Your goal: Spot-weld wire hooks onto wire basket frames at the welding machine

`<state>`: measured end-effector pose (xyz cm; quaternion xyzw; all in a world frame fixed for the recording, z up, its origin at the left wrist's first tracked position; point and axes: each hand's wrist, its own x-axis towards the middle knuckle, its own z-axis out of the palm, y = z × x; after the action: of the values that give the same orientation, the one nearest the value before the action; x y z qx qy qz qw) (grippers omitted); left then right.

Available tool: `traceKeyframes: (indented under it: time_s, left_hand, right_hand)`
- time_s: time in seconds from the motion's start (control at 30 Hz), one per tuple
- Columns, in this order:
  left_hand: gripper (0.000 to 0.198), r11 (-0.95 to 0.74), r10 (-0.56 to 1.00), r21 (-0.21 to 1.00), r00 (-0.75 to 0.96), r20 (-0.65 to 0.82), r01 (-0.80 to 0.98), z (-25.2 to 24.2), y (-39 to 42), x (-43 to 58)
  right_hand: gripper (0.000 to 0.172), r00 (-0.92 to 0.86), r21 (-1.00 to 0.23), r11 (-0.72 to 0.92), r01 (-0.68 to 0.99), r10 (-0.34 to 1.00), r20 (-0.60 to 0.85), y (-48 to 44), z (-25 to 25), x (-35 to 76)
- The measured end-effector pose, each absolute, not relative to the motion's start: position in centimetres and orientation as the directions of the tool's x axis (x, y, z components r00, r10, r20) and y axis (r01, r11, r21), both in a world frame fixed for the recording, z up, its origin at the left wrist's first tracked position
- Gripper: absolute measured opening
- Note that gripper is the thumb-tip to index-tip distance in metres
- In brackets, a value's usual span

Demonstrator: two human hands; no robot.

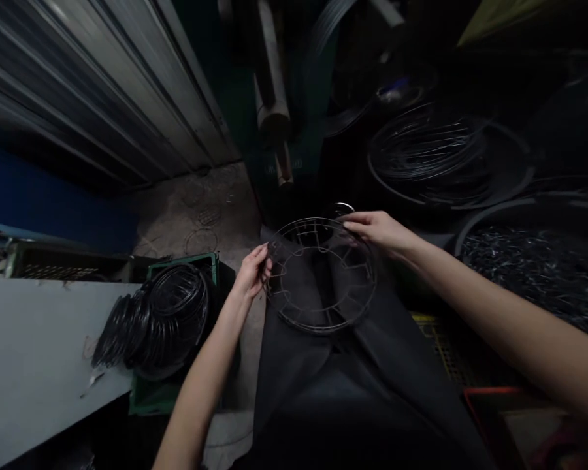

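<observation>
A round wire frame [323, 330] is held over the dark apron [304, 385]. Its outer and inner rings are joined by short bent wires. My left hand [253, 270] closes its fingers on the left side of the rim. At the upper right of the rim, my right hand [379, 230] pinches the wire between thumb and fingers. A small shiny ring [342, 209] shows just beyond my right fingertips; whether it touches the frame I cannot tell. Straight ahead, a machine's cylindrical part [273, 117] points down above the far side of the frame.
A green crate [149, 398] at left holds a stack of dark wire rings [171, 313], beside a pale panel [44, 352]. On the right stand a basin of wire [524, 179], a tub of small metal pieces [465, 228] and a yellow crate [438, 346].
</observation>
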<state>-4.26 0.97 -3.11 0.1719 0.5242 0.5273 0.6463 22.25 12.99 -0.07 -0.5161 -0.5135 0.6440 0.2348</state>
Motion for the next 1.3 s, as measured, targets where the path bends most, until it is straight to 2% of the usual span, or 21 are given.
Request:
traceKeyframes:
  time_s: [0.17, 0.3, 0.43, 0.53, 0.67, 0.77, 0.83, 0.93, 1.07, 1.2, 1.3]
  left_hand:
    - [0.038, 0.222, 0.743, 0.732, -0.374, -0.554, -0.644, -5.0, -3.5, -1.0]
    - [0.047, 0.167, 0.757, 0.816, -0.459, -0.466, -0.553, -5.4, -4.8, -0.6]
    - [0.051, 0.285, 0.813, 0.792, -0.303, -0.498, -0.540, -4.7, -3.0, -3.1]
    - [0.052, 0.408, 0.832, 0.764, -0.141, -0.537, -0.499, -4.5, -0.3, -5.2]
    - [0.053, 0.483, 0.862, 0.782, 0.054, -0.505, -0.393, -4.4, 3.3, -6.2]
    - [0.045, 0.510, 0.859, 0.803, 0.128, -0.496, -0.308, -4.4, 4.6, -5.7]
    - [0.041, 0.511, 0.859, 0.798, 0.149, -0.490, -0.320, -4.4, 4.9, -5.3]
    - [0.043, 0.538, 0.843, 0.770, 0.206, -0.497, -0.342, -4.5, 5.1, -5.3]
    - [0.046, 0.596, 0.797, 0.759, 0.308, -0.520, -0.262, -4.0, 5.8, -5.8]
    - [0.031, 0.580, 0.814, 0.729, 0.295, -0.501, -0.363, -3.1, 5.6, -5.8]
    - [0.029, 0.533, 0.843, 0.663, 0.261, -0.471, -0.526, -3.2, 3.9, -4.9]
  right_hand:
    - [0.023, -0.422, -0.896, -0.298, 0.330, 0.802, -0.422, 14.4, -1.6, 21.9]
    - [0.031, -0.417, -0.892, -0.046, 0.450, 0.872, -0.255, 12.7, -3.2, 23.1]
    - [0.032, -0.422, -0.842, 0.124, 0.525, 0.897, -0.131, 12.0, -3.3, 23.4]
    - [0.033, -0.411, -0.847, 0.113, 0.519, 0.902, -0.131, 11.8, -3.2, 23.1]
    - [0.037, -0.400, -0.811, 0.098, 0.577, 0.900, -0.176, 11.7, -3.4, 22.8]
    - [0.037, -0.433, -0.773, 0.177, 0.609, 0.891, -0.137, 11.7, -3.4, 22.8]
    - [0.035, -0.472, -0.773, 0.256, 0.581, 0.879, -0.064, 11.6, -3.1, 22.8]
    - [0.033, -0.512, -0.774, 0.331, 0.539, 0.859, 0.011, 11.6, -2.6, 22.7]
    - [0.034, -0.536, -0.745, 0.386, 0.545, 0.843, 0.045, 11.5, -2.1, 22.3]
    - [0.035, -0.524, -0.692, 0.432, 0.579, 0.847, 0.090, 11.9, -1.7, 21.1]
    - [0.032, -0.522, -0.752, 0.377, 0.541, 0.851, 0.051, 13.6, -1.7, 20.1]
